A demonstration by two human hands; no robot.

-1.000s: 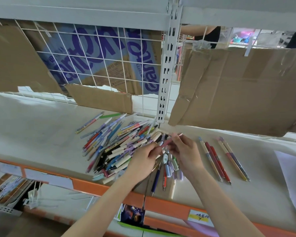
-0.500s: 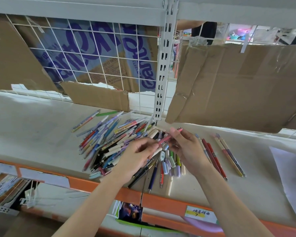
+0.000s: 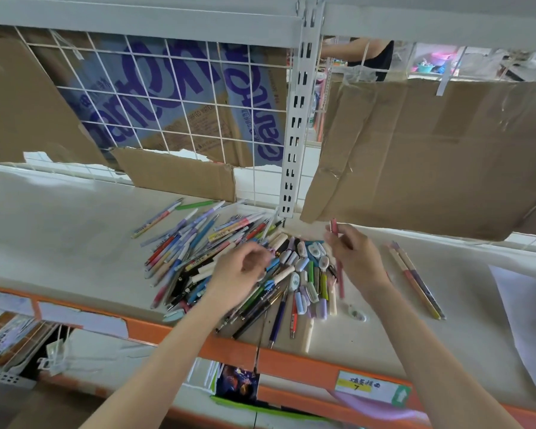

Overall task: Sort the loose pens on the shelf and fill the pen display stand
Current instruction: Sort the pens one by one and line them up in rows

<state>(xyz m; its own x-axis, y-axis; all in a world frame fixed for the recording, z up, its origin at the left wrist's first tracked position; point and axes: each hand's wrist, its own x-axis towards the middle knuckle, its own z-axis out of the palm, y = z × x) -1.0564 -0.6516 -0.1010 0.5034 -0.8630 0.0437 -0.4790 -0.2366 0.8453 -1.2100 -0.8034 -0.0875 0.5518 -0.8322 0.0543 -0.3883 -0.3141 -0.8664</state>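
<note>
Holding a pink pen (image 3: 334, 230) upright, the right hand (image 3: 355, 258) risks dropping it into the pile of pens (image 3: 229, 261) on the shelf (image 3: 59, 230); left hand (image 3: 239, 274) hovers, loosely curled, empty.

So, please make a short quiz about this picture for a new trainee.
1. True or false: the right hand holds a pink pen.
2. The small sorted group of pens lies on which side of the big pile? A) right B) left
3. Fill in: the front edge of the shelf is ___ in colour.

Key: 1 true; 2 A; 3 orange.
</note>
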